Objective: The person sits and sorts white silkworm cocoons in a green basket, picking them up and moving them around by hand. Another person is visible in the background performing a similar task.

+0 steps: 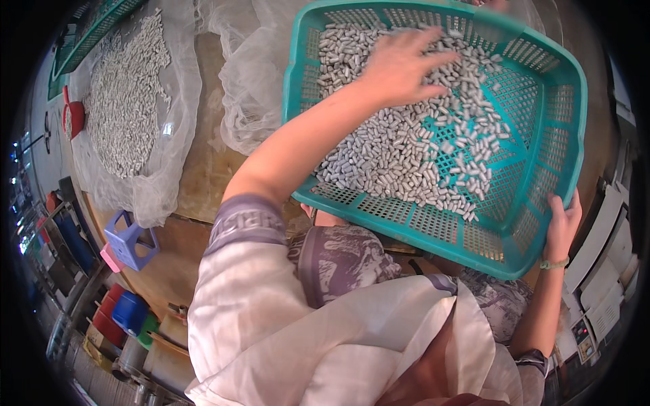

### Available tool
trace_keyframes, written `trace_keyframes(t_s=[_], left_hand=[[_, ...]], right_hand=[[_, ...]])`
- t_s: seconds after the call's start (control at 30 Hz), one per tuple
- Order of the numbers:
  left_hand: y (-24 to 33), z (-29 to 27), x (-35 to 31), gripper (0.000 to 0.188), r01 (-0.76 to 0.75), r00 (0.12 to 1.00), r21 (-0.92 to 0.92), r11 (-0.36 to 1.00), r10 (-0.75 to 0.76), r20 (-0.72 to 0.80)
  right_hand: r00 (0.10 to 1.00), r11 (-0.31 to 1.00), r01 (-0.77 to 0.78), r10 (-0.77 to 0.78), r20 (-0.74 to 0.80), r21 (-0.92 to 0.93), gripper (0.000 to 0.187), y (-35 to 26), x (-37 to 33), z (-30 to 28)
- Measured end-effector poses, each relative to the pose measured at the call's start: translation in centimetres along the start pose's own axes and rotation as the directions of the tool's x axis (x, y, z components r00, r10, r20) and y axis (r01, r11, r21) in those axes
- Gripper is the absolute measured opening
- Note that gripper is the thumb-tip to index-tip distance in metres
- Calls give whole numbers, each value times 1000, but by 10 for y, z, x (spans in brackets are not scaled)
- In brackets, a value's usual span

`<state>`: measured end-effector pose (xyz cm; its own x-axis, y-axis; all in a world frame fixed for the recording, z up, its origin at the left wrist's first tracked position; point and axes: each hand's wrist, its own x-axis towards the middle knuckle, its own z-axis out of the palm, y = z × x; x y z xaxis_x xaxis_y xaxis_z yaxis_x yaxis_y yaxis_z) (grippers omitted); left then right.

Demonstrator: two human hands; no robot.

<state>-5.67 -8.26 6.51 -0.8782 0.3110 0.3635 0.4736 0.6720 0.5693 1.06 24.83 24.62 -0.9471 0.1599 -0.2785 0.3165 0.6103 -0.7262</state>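
Observation:
A teal plastic basket (481, 249) with slotted sides rests tilted over my lap. Inside it, small grey-white capsule-shaped pieces (379, 152) lie thick on the left and thin out toward the right, where the lattice bottom shows through. My left hand (405, 66) reaches across from the left with its fingers spread, its palm down on the pieces in the far half; motion blurs it a little. At the near right corner, my right hand (563, 229) grips the basket's rim from outside.
On the left, a heap of similar pieces (128, 101) lies on white mesh cloth (179, 128), beside a red scoop (73, 115). Another green basket (95, 34) stands far left. A purple stool (128, 240) and a blue container (130, 311) are lower left. Blurred fingers show beyond the far rim.

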Motion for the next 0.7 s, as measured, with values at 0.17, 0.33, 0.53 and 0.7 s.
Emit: trace_keyframes(t_s=[0.17, 0.33, 0.53, 0.7], left_hand=[[-18, -5, -98, 61, 432, 890, 259, 864, -455, 34], [50, -9, -119, 64, 500, 724, 269, 823, -567, 393], [102, -6, -95, 69, 543, 740, -264, 798, -305, 600], [25, -29, -102, 78, 315, 915, 78, 946, -324, 240]], right_hand=[[999, 1000, -26, 26, -34, -11, 31, 7, 7, -1], [999, 1000, -28, 28, -21, 12, 29, 5, 7, 0], [999, 999, -34, 34, -7, 8, 30, 3, 8, 1], [1000, 999, -9, 10, -25, 48, 32, 1, 3, 0]])
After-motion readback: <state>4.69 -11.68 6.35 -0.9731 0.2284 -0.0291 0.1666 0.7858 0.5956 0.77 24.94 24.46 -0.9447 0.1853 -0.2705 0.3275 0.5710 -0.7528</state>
